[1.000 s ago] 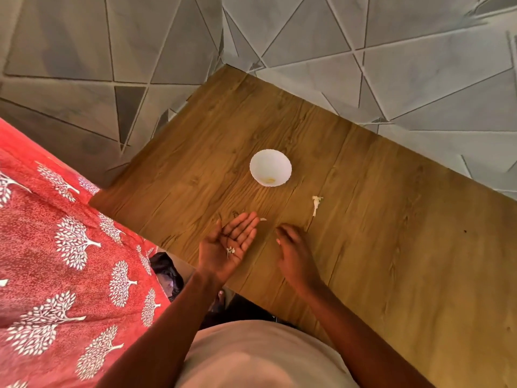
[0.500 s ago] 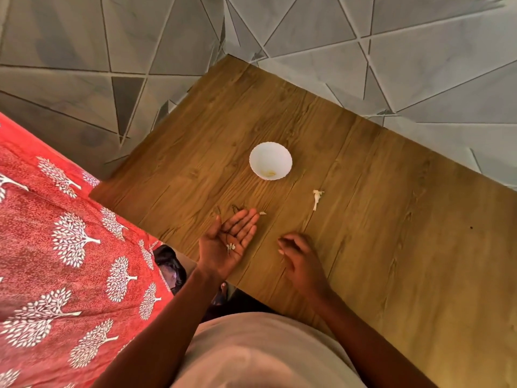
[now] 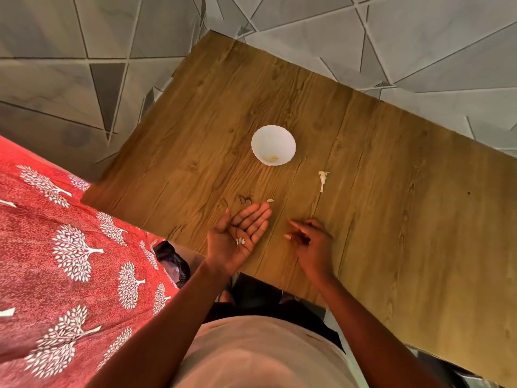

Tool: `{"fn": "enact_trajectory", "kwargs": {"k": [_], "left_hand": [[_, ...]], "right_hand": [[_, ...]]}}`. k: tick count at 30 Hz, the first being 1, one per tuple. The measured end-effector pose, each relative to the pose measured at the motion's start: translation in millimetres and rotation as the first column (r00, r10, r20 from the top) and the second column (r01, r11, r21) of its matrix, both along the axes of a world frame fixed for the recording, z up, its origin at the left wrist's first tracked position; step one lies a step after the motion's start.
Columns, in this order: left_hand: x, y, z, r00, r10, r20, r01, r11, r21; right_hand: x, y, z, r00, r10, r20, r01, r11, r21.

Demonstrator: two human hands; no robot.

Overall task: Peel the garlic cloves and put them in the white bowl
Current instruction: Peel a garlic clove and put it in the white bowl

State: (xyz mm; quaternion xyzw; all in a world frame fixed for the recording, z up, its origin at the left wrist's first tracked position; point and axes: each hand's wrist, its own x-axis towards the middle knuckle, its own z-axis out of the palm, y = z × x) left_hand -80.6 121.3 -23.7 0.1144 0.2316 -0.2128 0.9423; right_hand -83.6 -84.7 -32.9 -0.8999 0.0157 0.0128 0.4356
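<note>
The left hand (image 3: 239, 236) is lying palm-up, fingers spread, cradling tiny white bits (image 3: 240, 242) too small to identify. The right hand (image 3: 312, 242) is curling loosely, holding nothing visible. The white bowl (image 3: 273, 145) is sitting farther off on the table (image 3: 195, 141), its yellowish contents unclear.

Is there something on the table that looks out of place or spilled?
Only small litter: a strip of garlic skin lies loose on the wooden table right of the white bowl, and a small scrap near the left hand. Nothing looks spilled or damaged.
</note>
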Motion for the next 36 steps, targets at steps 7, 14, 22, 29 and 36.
{"fn": "enact_trajectory", "kwargs": {"k": [7, 14, 22, 29, 36], "left_hand": [[3.8, 7.2, -2.7, 0.996, -0.091, 0.005, 0.091, 0.995, -0.026], [0.6, 5.8, -1.2, 0.997, -0.077, 0.011, 0.077, 0.997, -0.008], [-1.3, -5.7, 4.7, 1.000, 0.028, -0.004, -0.028, 0.997, 0.079], [-0.3, -24.9, 11.9, 0.988, 0.154, -0.020, -0.149, 0.976, 0.161], [1.6, -36.7, 9.1, 0.967, 0.254, -0.008, -0.247, 0.946, 0.211]], "right_hand": [[2.6, -3.6, 11.5, 0.989, -0.080, -0.121, 0.086, 0.995, 0.047], [14.6, 2.6, 6.0, 1.000, -0.023, -0.020, 0.020, 0.990, -0.136], [38.2, 3.9, 12.4, 0.991, -0.099, -0.094, 0.087, 0.988, -0.124], [49.7, -5.1, 11.3, 0.976, -0.019, -0.217, -0.009, 0.992, -0.126], [32.8, -36.4, 9.6, 0.981, -0.001, -0.192, 0.039, 0.980, 0.196]]}}
